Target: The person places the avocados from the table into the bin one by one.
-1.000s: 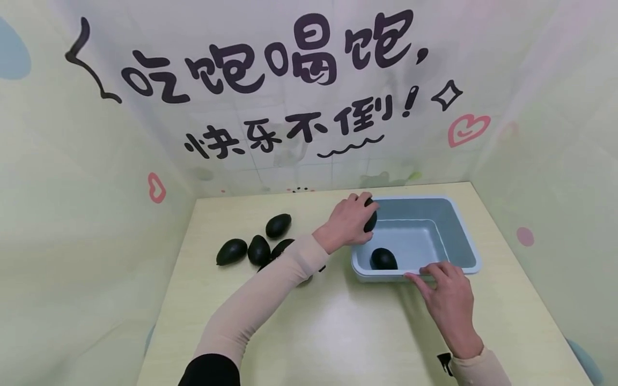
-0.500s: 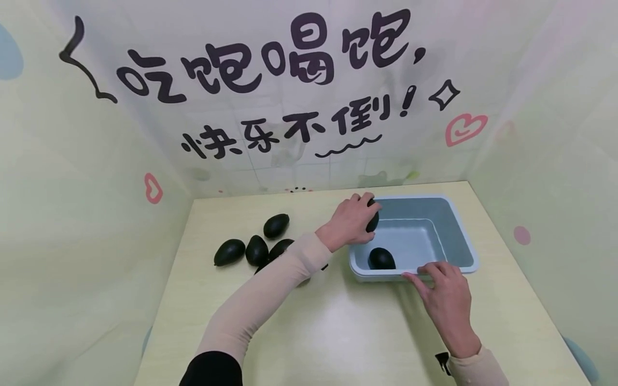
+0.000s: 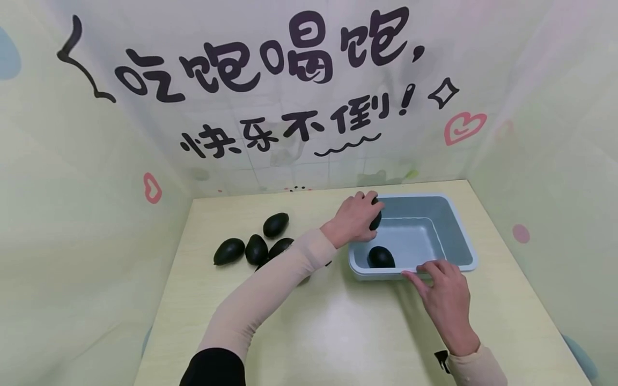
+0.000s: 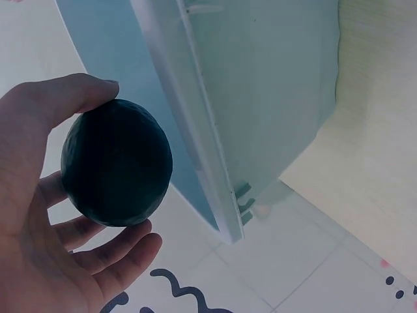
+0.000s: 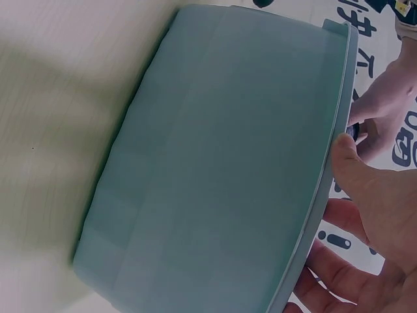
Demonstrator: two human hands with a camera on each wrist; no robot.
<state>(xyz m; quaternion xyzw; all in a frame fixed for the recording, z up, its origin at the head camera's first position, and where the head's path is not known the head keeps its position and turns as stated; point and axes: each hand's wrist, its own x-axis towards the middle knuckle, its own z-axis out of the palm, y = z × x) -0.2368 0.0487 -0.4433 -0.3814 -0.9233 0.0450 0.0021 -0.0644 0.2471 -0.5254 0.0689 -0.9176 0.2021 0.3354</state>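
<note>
My left hand (image 3: 353, 219) holds a dark avocado (image 4: 117, 163) over the left rim of a light blue plastic bin (image 3: 417, 238). In the left wrist view the thumb lies on one side of the avocado and the fingers curl round the other. Inside the bin, near its front left corner, lies another avocado (image 3: 381, 257). With thumb and fingers, my right hand (image 3: 446, 300) pinches the bin's front rim; the right wrist view shows the thumb (image 5: 352, 160) on the outer side of that rim.
Left of the bin, several avocados, such as one at the far left (image 3: 229, 251) and one at the back (image 3: 276, 225), lie on the pale table (image 3: 328, 332). My left sleeve (image 3: 270, 287) partly covers this group. Printed cloth walls (image 3: 309, 161) enclose the table's back and sides.
The left hand has shifted slightly to the right with its avocado, further over the bin's rim. The right hand keeps its grip on the bin.
</note>
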